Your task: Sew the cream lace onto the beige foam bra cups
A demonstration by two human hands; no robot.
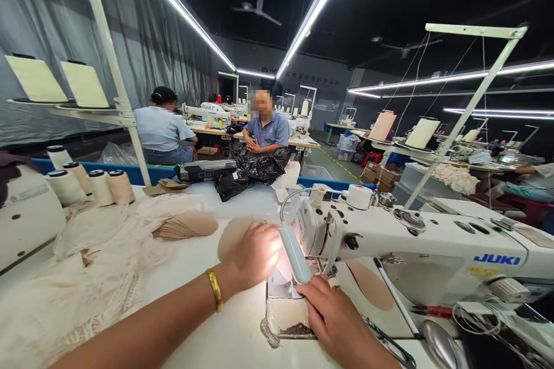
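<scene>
My left hand (255, 256), with a gold bracelet (215, 290) at its wrist, is left of the needle area with bent fingers, partly washed out by glare. A beige oval pad (228, 235) shows behind it. My right hand (331, 314) has its fingers pressed together by the lower end of the pale blue lamp (296, 255), beside the presser foot. Whatever either hand holds is hidden. Pale material (283, 270) lies in the bright light under the white sewing machine (415, 242), whose needle is out of sight behind the lamp.
Cream lace fabric (99, 259) and stacked beige pads (188, 226) lie left. Thread cones (101, 187) stand behind. A black plastic bag (255, 172) is at the table's far edge. Black-handled scissors (392, 346) lie right. Two people sit opposite, near other machines.
</scene>
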